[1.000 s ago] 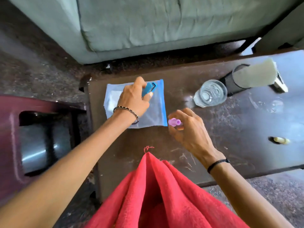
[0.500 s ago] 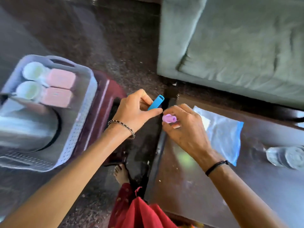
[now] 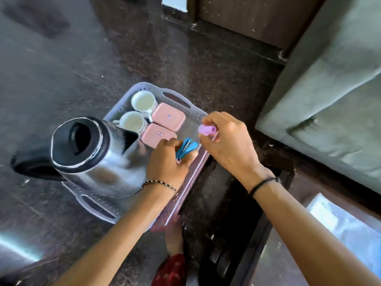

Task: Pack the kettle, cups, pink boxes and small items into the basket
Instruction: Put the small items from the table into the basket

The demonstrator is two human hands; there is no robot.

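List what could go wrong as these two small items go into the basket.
1. The basket looks nearly full: kettle, two cups and pink boxes leave one narrow gap, so items may jam or spill out.
2. The right hand holds the pink item near the rim; released there, it might fall outside.
3. The left hand, with the blue item, could nudge the kettle.

One head-worn wide-angle view, steeply downward and close above the basket [image 3: 198, 117] and floor [image 3: 61, 58].

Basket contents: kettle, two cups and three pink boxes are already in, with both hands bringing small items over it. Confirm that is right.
Not quite: the head view shows two pink boxes, not three. The kettle and two cups are in the basket, and the left hand and right hand bring small items over it.
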